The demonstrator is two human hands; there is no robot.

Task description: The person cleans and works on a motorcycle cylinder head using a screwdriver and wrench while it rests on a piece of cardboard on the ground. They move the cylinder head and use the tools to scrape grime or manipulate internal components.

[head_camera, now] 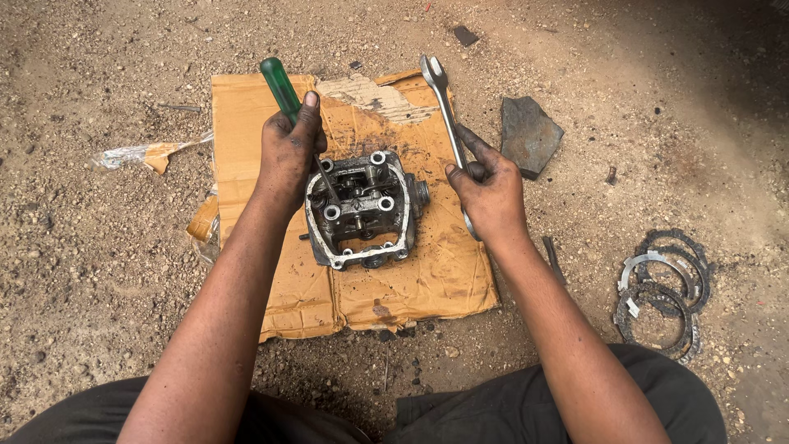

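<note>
The cylinder head (362,210) sits mid-frame on the cardboard (271,107), and it's pretty boxed in: the left hand (289,152) with the green screwdriver (279,86) covers its upper left, and the right hand (491,195) with the spanner (448,115) crowds its right side. There's bare cardboard below the head at lower centre. The flat stone (528,136) blocks the upper right, and the ring plates (664,292) clutter the lower right. The left of the frame is just gravelly dirt.
</note>
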